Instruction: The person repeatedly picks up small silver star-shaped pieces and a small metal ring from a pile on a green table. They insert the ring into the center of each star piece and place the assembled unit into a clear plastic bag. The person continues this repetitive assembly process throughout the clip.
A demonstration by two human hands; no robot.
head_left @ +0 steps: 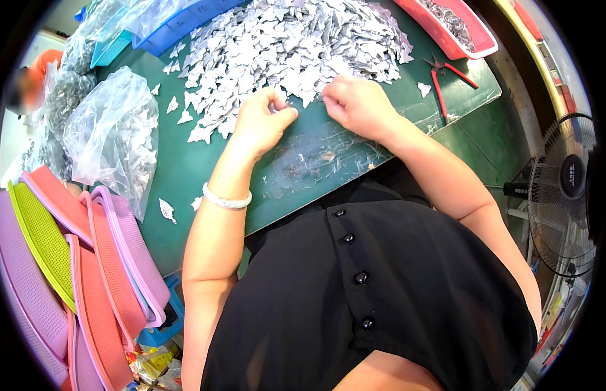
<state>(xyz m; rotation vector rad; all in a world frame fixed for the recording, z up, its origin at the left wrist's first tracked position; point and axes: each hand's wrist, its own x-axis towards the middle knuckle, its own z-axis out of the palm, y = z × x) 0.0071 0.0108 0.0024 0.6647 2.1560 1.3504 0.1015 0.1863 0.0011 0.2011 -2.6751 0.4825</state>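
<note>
My left hand [261, 122], its wrist in a pale bangle [227, 197], is over the near edge of a large heap of small silvery-white leaf-like or butterfly-like pieces [290, 45]. Its thumb and fingers are curled together, and whatever is between them is hidden. A short gap to the right, my right hand [361, 107] is closed too, fingertips pressed together near the heap's front edge. Anything in that pinch is too small to make out. Both hands are just above the green tabletop [296, 169], which is scratched and worn below them.
Red-handled pliers [438, 88] lie at the right, near a pink basket [453, 29] of metal bits. A plastic bag of pieces [117, 130] lies left, below a blue bin [179, 26]. Stacked colourful baskets [101, 293] stand lower left. A fan [563, 189] stands right. Another person [42, 68] is far left.
</note>
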